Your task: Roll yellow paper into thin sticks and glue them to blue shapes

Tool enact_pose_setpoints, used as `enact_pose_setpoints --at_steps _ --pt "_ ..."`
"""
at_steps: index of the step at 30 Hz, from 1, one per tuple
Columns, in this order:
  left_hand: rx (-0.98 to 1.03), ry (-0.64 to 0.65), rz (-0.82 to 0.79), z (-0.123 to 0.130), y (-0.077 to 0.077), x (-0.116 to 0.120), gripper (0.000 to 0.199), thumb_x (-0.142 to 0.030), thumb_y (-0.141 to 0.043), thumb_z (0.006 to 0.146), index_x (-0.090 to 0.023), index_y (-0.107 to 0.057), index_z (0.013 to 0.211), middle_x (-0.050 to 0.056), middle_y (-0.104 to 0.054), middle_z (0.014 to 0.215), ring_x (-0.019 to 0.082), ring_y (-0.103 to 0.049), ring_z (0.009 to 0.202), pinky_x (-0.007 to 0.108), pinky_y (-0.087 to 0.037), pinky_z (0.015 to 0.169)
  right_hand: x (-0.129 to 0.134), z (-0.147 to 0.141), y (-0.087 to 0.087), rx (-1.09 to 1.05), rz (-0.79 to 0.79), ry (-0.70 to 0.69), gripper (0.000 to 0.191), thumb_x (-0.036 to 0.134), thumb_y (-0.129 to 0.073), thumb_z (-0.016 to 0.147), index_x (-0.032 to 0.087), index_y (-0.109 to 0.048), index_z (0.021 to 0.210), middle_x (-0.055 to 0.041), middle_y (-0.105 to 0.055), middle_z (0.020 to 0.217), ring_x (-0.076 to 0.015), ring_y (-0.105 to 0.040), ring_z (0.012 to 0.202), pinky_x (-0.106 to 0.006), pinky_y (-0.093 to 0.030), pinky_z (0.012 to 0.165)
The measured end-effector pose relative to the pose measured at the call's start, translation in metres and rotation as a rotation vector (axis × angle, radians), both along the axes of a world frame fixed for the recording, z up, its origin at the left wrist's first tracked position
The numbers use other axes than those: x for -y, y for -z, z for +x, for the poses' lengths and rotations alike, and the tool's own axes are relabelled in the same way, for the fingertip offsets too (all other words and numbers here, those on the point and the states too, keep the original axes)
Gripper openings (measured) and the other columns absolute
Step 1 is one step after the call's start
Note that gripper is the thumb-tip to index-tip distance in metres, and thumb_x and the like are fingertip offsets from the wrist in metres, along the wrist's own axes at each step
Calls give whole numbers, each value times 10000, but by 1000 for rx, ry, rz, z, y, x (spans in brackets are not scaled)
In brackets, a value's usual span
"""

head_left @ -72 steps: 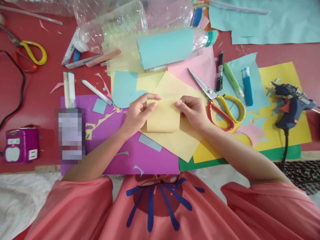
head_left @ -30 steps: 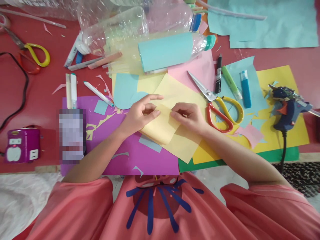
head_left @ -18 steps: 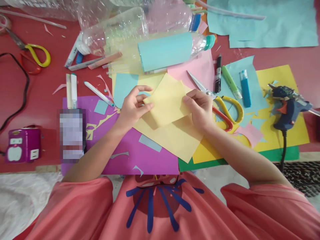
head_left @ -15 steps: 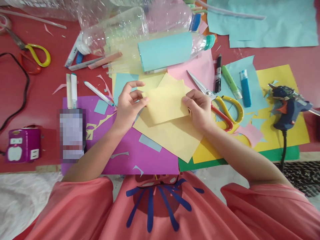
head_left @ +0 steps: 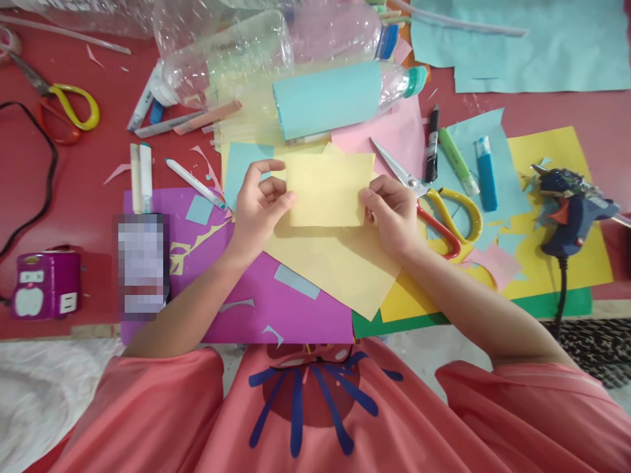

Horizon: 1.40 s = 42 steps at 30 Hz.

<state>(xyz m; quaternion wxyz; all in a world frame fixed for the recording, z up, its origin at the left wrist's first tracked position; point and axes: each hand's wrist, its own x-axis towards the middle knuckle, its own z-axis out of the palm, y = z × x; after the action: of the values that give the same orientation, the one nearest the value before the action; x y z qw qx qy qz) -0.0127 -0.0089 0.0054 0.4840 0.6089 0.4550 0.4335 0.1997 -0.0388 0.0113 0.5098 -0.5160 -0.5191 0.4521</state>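
Between my hands is a small rectangular piece of pale yellow paper (head_left: 329, 190), its long edges almost level. My left hand (head_left: 261, 210) pinches its left edge between thumb and fingers. On the opposite edge, the thumb and curled fingers of my right hand (head_left: 392, 213) grip it. Underneath lies a larger pale yellow sheet (head_left: 345, 269), set at an angle over purple paper (head_left: 305, 322). Scissors with red and yellow handles (head_left: 438, 210) lie partly open just right of my right hand. A bottle wrapped in light blue paper (head_left: 328, 98) rests on its side beyond the held piece.
Clear plastic bottles (head_left: 227, 56) crowd the back. On the right, a blue hot glue gun (head_left: 566, 217) lies on yellow paper near a black marker (head_left: 432, 144). To the left are a phone (head_left: 142, 266), a purple box-shaped adapter (head_left: 46, 286) and a second pair of scissors (head_left: 73, 108).
The small yellow paper has turned from a tilt to nearly level, its lower edge rising a little. Both hands keep their grip and have barely shifted.
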Motion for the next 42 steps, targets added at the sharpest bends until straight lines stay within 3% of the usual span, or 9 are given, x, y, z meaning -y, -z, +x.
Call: enact_pose_setpoints --at_steps 7,12,18,34,42 --pt "-19 -67 133 -2 -1 1 332 -410 -668 793 -272 -482 1031 -61 -498 632 107 -550 616 251 -463 601 -2 1 2 5 1 13 354 474 -658 780 215 -492 603 52 -437 492 -64 -372 438 -238 -312 436" --pt "3 -77 274 1 2 2 258 -455 -659 803 -259 -531 912 -23 -568 770 101 -584 673 247 -498 624 -3 1 6 -21 47 21 408 552 -651 768 219 -483 604 63 -428 475 -61 -361 420 -227 -300 415" --pt "-17 -39 265 5 -6 8 164 -379 -630 845 -222 -630 800 -5 -612 757 88 -597 692 210 -513 631 -5 3 6 -7 33 32 408 552 -649 772 218 -478 612 68 -432 479 -59 -372 427 -228 -312 424" --pt "-54 -63 344 2 -5 7 118 -322 -664 838 -277 -718 933 20 -654 920 107 -616 809 210 -509 614 -5 3 3 -45 30 51 392 535 -687 744 215 -514 598 62 -447 468 -53 -378 415 -226 -312 407" --pt "-57 -9 380 0 -2 6 193 -338 -628 866 -341 -700 1045 10 -641 1005 40 -562 594 183 -511 522 -5 5 7 -66 39 62 325 431 -662 798 210 -508 616 70 -415 483 -46 -363 424 -214 -318 423"
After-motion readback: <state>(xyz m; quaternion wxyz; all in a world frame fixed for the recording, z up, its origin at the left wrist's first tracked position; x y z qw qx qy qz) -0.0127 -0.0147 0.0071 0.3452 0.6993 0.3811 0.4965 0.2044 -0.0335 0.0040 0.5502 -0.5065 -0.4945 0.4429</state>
